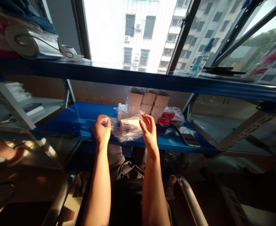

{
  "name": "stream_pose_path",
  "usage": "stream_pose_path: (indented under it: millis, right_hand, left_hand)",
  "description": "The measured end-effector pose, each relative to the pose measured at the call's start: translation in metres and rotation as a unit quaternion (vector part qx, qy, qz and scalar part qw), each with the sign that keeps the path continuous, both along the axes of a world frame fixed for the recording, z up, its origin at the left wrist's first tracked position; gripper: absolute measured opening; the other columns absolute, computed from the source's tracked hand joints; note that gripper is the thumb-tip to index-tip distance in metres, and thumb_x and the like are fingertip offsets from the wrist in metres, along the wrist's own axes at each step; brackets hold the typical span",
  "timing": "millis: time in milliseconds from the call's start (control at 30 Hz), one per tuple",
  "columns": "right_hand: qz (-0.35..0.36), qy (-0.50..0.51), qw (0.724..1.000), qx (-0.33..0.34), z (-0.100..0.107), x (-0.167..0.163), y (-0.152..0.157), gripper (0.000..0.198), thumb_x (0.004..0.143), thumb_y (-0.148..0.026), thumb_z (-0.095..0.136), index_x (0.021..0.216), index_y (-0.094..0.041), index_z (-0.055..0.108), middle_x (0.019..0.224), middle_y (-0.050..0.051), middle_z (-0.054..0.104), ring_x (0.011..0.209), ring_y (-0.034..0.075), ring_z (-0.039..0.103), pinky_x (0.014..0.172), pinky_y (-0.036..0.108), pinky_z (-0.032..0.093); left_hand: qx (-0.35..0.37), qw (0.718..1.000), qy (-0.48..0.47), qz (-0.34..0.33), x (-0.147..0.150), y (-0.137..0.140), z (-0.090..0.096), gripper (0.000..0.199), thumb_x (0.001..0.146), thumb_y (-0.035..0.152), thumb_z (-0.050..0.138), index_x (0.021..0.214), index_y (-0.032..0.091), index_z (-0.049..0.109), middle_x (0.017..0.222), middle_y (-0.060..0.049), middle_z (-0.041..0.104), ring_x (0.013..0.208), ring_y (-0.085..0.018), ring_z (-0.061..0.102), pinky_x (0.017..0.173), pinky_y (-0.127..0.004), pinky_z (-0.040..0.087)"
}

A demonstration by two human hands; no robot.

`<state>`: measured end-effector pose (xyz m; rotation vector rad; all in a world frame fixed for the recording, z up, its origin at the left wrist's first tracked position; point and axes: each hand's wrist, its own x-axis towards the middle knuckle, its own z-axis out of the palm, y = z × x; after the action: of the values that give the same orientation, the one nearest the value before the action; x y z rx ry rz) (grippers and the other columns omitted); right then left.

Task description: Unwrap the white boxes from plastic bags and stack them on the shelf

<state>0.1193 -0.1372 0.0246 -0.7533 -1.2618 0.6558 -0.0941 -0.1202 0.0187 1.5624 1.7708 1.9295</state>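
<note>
So the small labelled box (128, 125) is near the middle of the desk's (90, 110) front edge, and looks to be inside a clear plastic bag (126, 137). I'd call it partway: box seems in, but the plastic's loose and crinkled around it, so it's not snug or closed up as far as I can see. Left hand (102, 129) has thumb and finger pinched on the bag's left end. Right hand (149, 127) curls at the other end; can't tell if it's gripping. Plastic-wrapped carton bundle (149, 102) sits toward the back edge, phone (188, 137) by the front right corner.
</note>
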Motion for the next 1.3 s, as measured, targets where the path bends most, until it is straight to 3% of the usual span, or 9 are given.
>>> stream_pose_path:
  millis: [133, 267, 367, 600, 733, 833, 967, 1067, 1300]
  right_hand:
    - [0.048, -0.028, 0.998, 0.022, 0.009, -0.002, -0.013, 0.058, 0.094, -0.044, 0.07, 0.146, -0.031, 0.049, 0.161, 0.011, 0.052, 0.154, 0.025, 0.044, 0.122, 0.049, 0.043]
    - [0.067, -0.006, 0.997, 0.028, 0.012, -0.002, -0.014, 0.059, 0.094, -0.04, 0.071, 0.148, -0.032, 0.05, 0.164, 0.01, 0.05, 0.156, 0.025, 0.041, 0.127, 0.052, 0.035]
    - [0.075, 0.015, 0.997, 0.025, 0.015, 0.001, 0.003, 0.059, 0.092, -0.038, 0.07, 0.148, -0.031, 0.052, 0.163, 0.011, 0.05, 0.156, 0.025, 0.041, 0.124, 0.053, 0.038]
    - [0.056, 0.032, 0.998, -0.005, 0.051, 0.016, 0.051, 0.062, 0.088, -0.042, 0.062, 0.147, -0.028, 0.054, 0.152, 0.015, 0.062, 0.144, 0.025, 0.056, 0.108, 0.047, 0.051]
    - [0.036, 0.053, 0.998, -0.02, 0.058, 0.03, 0.055, 0.064, 0.082, -0.046, 0.069, 0.143, -0.027, 0.058, 0.141, 0.014, 0.07, 0.13, 0.026, 0.066, 0.099, 0.042, 0.055]
    - [-0.014, 0.064, 0.997, -0.05, 0.053, 0.036, 0.057, 0.062, 0.07, -0.043, 0.081, 0.126, -0.023, 0.066, 0.113, 0.011, 0.079, 0.105, 0.026, 0.074, 0.088, 0.04, 0.057]
    - [-0.041, 0.072, 0.994, -0.065, 0.051, 0.033, 0.061, 0.049, 0.064, -0.04, 0.084, 0.106, -0.02, 0.071, 0.092, 0.006, 0.077, 0.088, 0.023, 0.073, 0.079, 0.037, 0.057]
    - [-0.046, 0.073, 0.995, -0.051, 0.059, 0.027, 0.062, 0.042, 0.067, -0.041, 0.081, 0.102, -0.02, 0.071, 0.09, 0.005, 0.077, 0.087, 0.022, 0.071, 0.08, 0.036, 0.057]
    - [-0.055, 0.012, 0.998, -0.033, 0.07, 0.025, 0.049, 0.031, 0.069, -0.036, 0.076, 0.095, -0.02, 0.073, 0.083, 0.004, 0.074, 0.082, 0.022, 0.069, 0.077, 0.035, 0.056]
  left_hand:
    - [0.029, 0.997, -0.049, -0.05, 0.012, 0.0, 0.004, 0.022, 0.093, 0.021, 0.06, 0.113, 0.023, 0.069, 0.105, -0.008, 0.079, 0.102, -0.022, 0.075, 0.087, -0.031, 0.058]
    - [-0.03, 0.997, -0.063, 0.022, 0.015, 0.01, -0.004, 0.023, 0.086, 0.017, 0.065, 0.107, 0.021, 0.071, 0.089, -0.007, 0.078, 0.087, -0.023, 0.077, 0.079, -0.032, 0.058]
    - [-0.046, 0.993, -0.103, -0.015, 0.011, 0.032, -0.003, 0.019, 0.084, 0.017, 0.062, 0.1, 0.019, 0.071, 0.077, -0.005, 0.075, 0.075, -0.022, 0.076, 0.071, -0.03, 0.058]
    - [-0.017, 0.968, -0.159, -0.194, 0.02, 0.09, 0.053, 0.043, 0.08, 0.006, 0.052, 0.118, 0.017, 0.068, 0.073, -0.002, 0.074, 0.068, -0.017, 0.077, 0.066, -0.024, 0.06]
    - [0.027, 0.963, -0.109, -0.245, 0.014, 0.094, 0.067, 0.049, 0.078, 0.003, 0.053, 0.121, 0.018, 0.07, 0.092, -0.007, 0.079, 0.088, -0.019, 0.08, 0.078, -0.026, 0.062]
    - [-0.008, 0.98, -0.021, -0.199, -0.002, 0.083, 0.06, 0.037, 0.078, 0.006, 0.059, 0.11, 0.017, 0.074, 0.101, -0.01, 0.081, 0.091, -0.021, 0.08, 0.078, -0.026, 0.06]
    - [-0.073, 0.992, 0.047, -0.086, -0.025, 0.062, 0.057, 0.01, 0.08, 0.016, 0.065, 0.077, 0.017, 0.075, 0.073, -0.009, 0.078, 0.076, -0.024, 0.077, 0.065, -0.027, 0.056]
    - [-0.116, 0.985, 0.084, -0.1, -0.033, 0.05, 0.067, 0.017, 0.078, 0.022, 0.071, 0.061, 0.019, 0.073, 0.058, -0.006, 0.072, 0.071, -0.025, 0.075, 0.06, -0.027, 0.053]
    - [-0.02, 0.964, -0.039, -0.262, -0.013, 0.044, 0.072, 0.016, 0.083, 0.033, 0.074, 0.087, 0.019, 0.079, 0.122, -0.011, 0.078, 0.119, -0.027, 0.071, 0.094, -0.03, 0.057]
